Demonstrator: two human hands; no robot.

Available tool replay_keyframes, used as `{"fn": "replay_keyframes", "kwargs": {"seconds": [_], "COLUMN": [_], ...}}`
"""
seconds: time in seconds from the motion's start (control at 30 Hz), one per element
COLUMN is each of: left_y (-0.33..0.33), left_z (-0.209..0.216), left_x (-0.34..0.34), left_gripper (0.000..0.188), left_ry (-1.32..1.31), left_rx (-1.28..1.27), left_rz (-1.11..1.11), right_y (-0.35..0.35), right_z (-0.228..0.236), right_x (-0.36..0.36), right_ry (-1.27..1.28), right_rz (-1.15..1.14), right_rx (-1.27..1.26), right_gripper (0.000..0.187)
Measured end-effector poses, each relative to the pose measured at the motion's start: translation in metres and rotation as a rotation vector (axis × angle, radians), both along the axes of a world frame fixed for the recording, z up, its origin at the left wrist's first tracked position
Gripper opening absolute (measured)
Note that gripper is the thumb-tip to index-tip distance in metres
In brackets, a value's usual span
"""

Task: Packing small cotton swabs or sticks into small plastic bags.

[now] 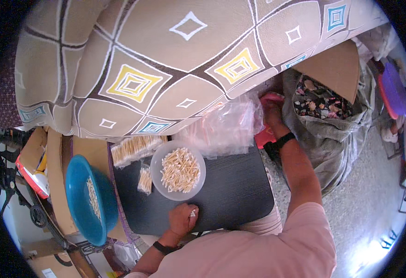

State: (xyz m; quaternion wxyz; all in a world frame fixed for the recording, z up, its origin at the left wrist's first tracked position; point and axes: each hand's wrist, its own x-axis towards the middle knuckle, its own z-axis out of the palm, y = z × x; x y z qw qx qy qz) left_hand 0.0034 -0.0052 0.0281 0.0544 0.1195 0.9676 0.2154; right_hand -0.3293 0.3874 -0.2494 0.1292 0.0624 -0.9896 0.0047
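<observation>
Close to the table's near edge, my left hand (183, 219) is closed around some cotton swabs, whose white tips show beside the thumb. Just beyond it stands a round translucent bowl (157, 186) heaped with loose cotton swabs (180, 170). A small clear packet of swabs (145, 180) lies left of the bowl, and a row of filled packets (137, 150) sits behind it. My right hand (272, 115) reaches past the far right corner to a red item (264, 137); its fingers are in shadow and I cannot make out a grip. Clear plastic bags (228, 125) lie next to it.
The black table (230, 199) is under my arms, with a patterned cushioned surface (184, 60) along its far side. A blue basin (108, 204) with more swabs stands at left. At right is a large grey sack (346, 139) holding dark floral fabric (321, 99) and cardboard (332, 65).
</observation>
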Motion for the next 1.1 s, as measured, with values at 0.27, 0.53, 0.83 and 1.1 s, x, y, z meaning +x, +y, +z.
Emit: {"fn": "replay_keyframes", "kwargs": {"seconds": [0.27, 0.53, 0.83, 1.1], "left_y": [-0.006, -0.012, 0.004, -0.002], "left_z": [-0.003, -0.002, -0.013, -0.004], "left_x": [0.001, 0.014, -0.002, 0.003], "left_gripper": [0.01, 0.006, 0.007, 0.007], "left_ry": [-0.002, 0.02, 0.067, 0.004], "left_rx": [0.014, -0.056, 0.135, 0.064], "left_rz": [-0.028, 0.054, -0.054, 0.032], "right_y": [-0.005, -0.091, 0.032, -0.037], "right_z": [-0.008, 0.099, 0.062, 0.172], "right_x": [-0.018, 0.012, 0.023, 0.045], "right_ry": [-0.308, -0.26, 0.099, -0.568], "right_rz": [-0.464, -0.109, 0.001, -0.194], "right_rx": [-0.751, -1.443, -0.29, -1.04], "right_gripper": [0.036, 0.027, 0.043, 0.029]}}
